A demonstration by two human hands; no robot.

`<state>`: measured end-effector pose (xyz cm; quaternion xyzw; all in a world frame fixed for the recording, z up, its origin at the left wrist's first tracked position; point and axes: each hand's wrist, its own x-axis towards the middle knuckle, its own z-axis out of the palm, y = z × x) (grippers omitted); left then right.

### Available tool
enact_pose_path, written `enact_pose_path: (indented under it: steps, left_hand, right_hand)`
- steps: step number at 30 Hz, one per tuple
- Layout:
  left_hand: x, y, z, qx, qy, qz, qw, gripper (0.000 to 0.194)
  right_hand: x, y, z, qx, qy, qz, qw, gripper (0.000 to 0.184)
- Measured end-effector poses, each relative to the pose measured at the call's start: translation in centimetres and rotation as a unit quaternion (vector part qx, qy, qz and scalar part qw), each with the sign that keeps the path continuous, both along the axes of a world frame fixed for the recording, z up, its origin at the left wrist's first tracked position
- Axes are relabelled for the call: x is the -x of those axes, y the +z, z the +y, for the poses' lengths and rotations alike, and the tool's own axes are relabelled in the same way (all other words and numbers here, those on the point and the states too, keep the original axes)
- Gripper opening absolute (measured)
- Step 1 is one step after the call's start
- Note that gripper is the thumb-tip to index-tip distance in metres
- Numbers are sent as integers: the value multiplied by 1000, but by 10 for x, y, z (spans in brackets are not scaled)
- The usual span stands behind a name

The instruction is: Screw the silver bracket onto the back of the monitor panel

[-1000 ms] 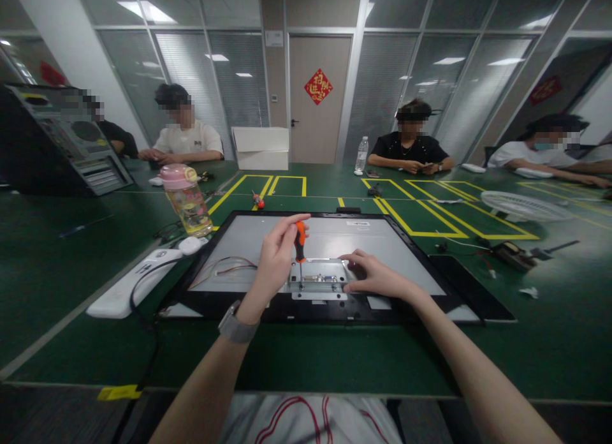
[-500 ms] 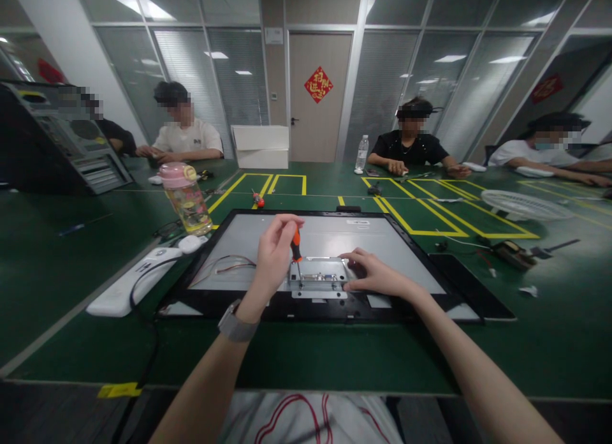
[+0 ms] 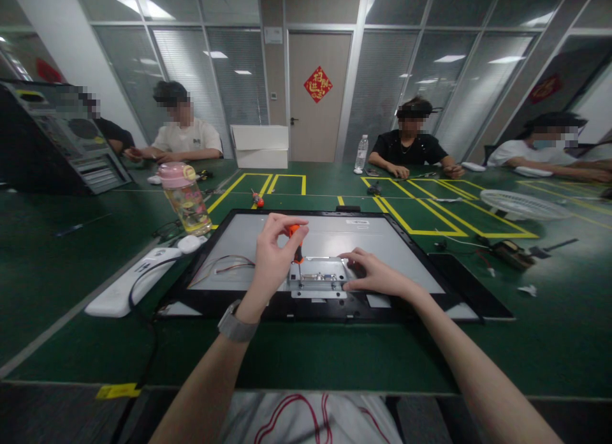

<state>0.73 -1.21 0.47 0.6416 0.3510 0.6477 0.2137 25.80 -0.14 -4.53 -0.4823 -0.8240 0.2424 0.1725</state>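
Observation:
My left hand point(image 3: 277, 249) is closed around the orange-and-black handle of a screwdriver point(image 3: 297, 240), which stands nearly upright. Its thin shaft points down at the left part of a silver metal bracket point(image 3: 318, 293) with a row of connector ports; whether the tip touches a screw cannot be made out. At the bracket's right end, my right hand point(image 3: 370, 272) grips the edge between thumb and fingers. Beneath lies a flat display panel point(image 3: 392, 240) with a black frame, its silver back facing up. Thin loose wires point(image 3: 229, 264) rest on its left side.
A white power strip point(image 3: 129, 284) and a pink-lidded bottle point(image 3: 184, 198) stand left of the panel. On the right lie a dark phone-like slab point(image 3: 471, 288) and a brown tool-like object point(image 3: 514, 256). A computer case point(image 3: 57, 144) sits far left. Several people sit across the table.
The fingers of my left hand have shifted around the screwdriver's handle, with the thumb now stretched along it. My right hand and the bracket keep their place.

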Motion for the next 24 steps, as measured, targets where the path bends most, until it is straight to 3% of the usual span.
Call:
enact_pose_path:
  steps: [6, 11, 16, 21, 24]
  left_hand:
    - [2, 1, -1, 32, -34, -28, 999, 24]
    - [1, 0, -1, 5, -12, 8, 1000, 12]
    - [2, 0, -1, 45, -51, -12, 998, 28]
    - [0, -4, 0, -2, 2, 56, 998, 20]
    - [-1, -5, -1, -2, -24, 60, 998, 29]
  right_hand:
    - [-1, -3, 1, 4, -1, 10, 1000, 60]
    - [-1, -4, 1, 2, 7, 10, 1000, 60]
    - [-2, -5, 2, -2, 3, 8, 1000, 61]
    - [-1, -3, 1, 1, 2, 11, 1000, 61]
    - [-1, -2, 1, 7, 2, 10, 1000, 62]
